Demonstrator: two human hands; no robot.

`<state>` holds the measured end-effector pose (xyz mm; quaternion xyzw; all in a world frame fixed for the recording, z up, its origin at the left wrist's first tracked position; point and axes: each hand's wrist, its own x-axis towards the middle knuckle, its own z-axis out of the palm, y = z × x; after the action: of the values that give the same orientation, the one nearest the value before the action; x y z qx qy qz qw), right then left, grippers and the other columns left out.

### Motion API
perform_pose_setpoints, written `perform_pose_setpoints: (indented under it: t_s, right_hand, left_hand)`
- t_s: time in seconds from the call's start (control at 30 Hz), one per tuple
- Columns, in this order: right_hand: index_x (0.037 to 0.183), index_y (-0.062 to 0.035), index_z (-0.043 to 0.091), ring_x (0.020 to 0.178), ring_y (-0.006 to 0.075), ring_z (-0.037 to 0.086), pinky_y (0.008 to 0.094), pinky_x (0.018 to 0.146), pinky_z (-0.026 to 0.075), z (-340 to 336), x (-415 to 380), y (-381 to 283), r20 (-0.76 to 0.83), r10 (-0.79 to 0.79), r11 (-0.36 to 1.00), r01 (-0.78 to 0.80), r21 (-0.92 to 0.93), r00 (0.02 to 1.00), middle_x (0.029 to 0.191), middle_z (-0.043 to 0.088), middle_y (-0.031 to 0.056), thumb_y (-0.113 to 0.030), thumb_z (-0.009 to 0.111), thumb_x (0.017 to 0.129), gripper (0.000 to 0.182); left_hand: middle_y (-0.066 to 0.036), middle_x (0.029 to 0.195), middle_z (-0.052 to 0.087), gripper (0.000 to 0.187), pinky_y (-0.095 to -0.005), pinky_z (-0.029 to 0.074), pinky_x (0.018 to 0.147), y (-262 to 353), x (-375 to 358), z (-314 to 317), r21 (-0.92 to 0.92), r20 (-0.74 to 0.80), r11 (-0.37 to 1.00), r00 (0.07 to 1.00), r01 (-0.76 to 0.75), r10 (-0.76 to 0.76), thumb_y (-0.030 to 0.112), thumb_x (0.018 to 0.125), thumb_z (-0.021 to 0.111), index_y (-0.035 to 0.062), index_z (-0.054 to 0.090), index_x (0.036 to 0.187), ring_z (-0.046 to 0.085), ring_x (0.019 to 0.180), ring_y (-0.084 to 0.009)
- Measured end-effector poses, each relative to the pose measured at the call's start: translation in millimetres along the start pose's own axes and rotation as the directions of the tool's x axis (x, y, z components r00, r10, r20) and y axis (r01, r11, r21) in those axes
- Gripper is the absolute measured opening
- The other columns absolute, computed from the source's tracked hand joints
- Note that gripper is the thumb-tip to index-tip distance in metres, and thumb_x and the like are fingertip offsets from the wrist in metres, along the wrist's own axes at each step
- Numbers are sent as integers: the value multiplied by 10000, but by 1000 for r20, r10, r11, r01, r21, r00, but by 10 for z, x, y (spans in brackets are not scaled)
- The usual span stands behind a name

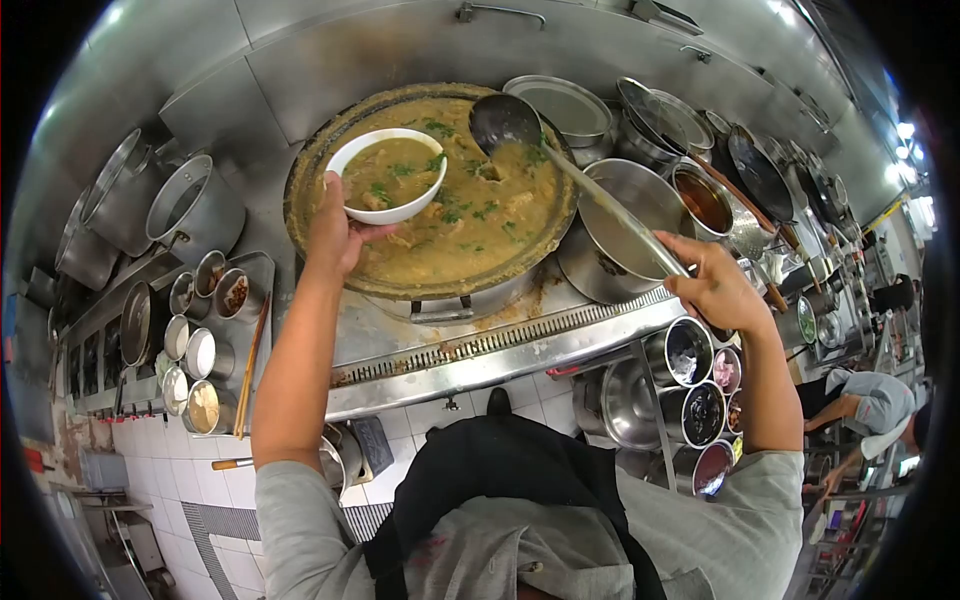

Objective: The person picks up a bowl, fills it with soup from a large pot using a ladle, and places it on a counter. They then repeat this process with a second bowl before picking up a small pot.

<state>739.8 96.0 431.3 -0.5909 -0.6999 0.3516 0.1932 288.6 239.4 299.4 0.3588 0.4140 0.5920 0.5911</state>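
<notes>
My left hand (340,230) is closed on a white bowl (400,214), thumb at the rim and fingers underneath. Yellow-brown stew with chopped green herbs fills much of the bowl, which is held over a wide, dark-rimmed pan (300,190). More of the same stew (470,245) lies in that pan, with herbs scattered across it. Wrapped round the end of a long metal handle is my right hand (715,285); it grips a ladle (505,122). The ladle's dark bowl rests at the stew's surface near the pan's far right side.
Right of the pan stand a large steel pot (632,215) and a pot of reddish-brown liquid (703,198). Aluminium pots (195,208) and small seasoning containers (205,352) are on the left. Ingredient tubs (690,352) sit below my right arm. Another person (868,400) is at the far right.
</notes>
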Motion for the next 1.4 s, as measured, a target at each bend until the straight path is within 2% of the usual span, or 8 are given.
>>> perform_pose_setpoints:
  t_s: [0.07, 0.17, 0.2, 0.33, 0.47, 0.73, 1.03, 1.4]
  right_hand:
    - [1449, 27, 515, 463, 85, 491, 286, 493, 429, 31, -136, -31, -32, 46, 990, -50, -134, 998, 664, 609, 69, -22, 661, 881, 589]
    - [1472, 33, 488, 498, 47, 487, 241, 473, 385, 74, -291, 14, -16, 87, 986, -88, -144, 996, 597, 525, -21, 27, 631, 891, 599]
    - [1458, 21, 508, 475, 77, 529, 269, 451, 432, 84, -321, 71, -8, 82, 991, -82, -107, 997, 696, 623, 64, 6, 638, 888, 585]
    - [1427, 31, 516, 471, 93, 549, 257, 385, 435, 147, -303, 86, 223, 196, 917, -259, 303, 955, 790, 629, 75, 14, 596, 908, 525]
    - [1339, 16, 542, 451, 110, 539, 266, 318, 431, 130, -279, 166, 230, 310, 601, -378, 704, 922, 787, 629, 82, 14, 604, 897, 447]
    - [1331, 58, 541, 441, 89, 527, 232, 308, 430, 10, -261, 169, 195, 181, 473, -260, 842, 964, 794, 627, 98, -29, 628, 908, 441]
    - [1378, 56, 518, 435, 92, 527, 230, 301, 417, -87, -267, -60, 66, 237, 569, -194, 800, 969, 770, 625, 96, -9, 620, 909, 484]
    - [1377, 79, 508, 388, 112, 531, 239, 271, 406, -155, -160, -535, 42, 73, 593, -77, 802, 996, 757, 620, 139, 2, 603, 886, 506]
  left_hand:
    - [-207, 1320, 595, 657, -469, 671, 743, 53, -44, -53, 20, 10, 999, 1000, -27, 26, 565, 1067, 368, 43, 381, 1466, 706, 1057, -335]
    - [-205, 1315, 605, 661, -476, 671, 756, 91, -75, -147, 23, 4, 999, 999, -39, 39, 569, 1060, 390, 49, 392, 1468, 707, 1059, -328]
    - [-204, 1305, 616, 674, -479, 671, 756, 84, -81, -181, 19, 2, 999, 999, -49, 49, 580, 1053, 401, 45, 404, 1464, 708, 1057, -326]
    - [-200, 1288, 630, 688, -473, 670, 761, 88, -129, -194, 10, -17, 999, 998, -53, 53, 592, 1044, 415, 41, 418, 1455, 710, 1053, -325]
    - [-210, 1340, 580, 628, -461, 675, 749, 119, -197, -197, 3, -17, 1000, 999, -28, 28, 535, 1076, 373, 58, 360, 1484, 701, 1069, -332]
    - [-217, 1323, 583, 602, -459, 676, 730, 94, -244, -265, 0, -38, 1000, 999, -9, 9, 517, 1082, 372, 72, 353, 1486, 703, 1062, -335]
    - [-208, 1348, 565, 626, -474, 671, 717, 11, -175, -235, -6, -31, 1000, 1000, 4, -4, 536, 1068, 403, 90, 337, 1503, 705, 1054, -340]
    - [-191, 1330, 575, 619, -478, 664, 737, -161, -10, 25, -37, 42, 998, 998, 45, -44, 561, 1065, 385, 142, 323, 1516, 703, 1052, -323]
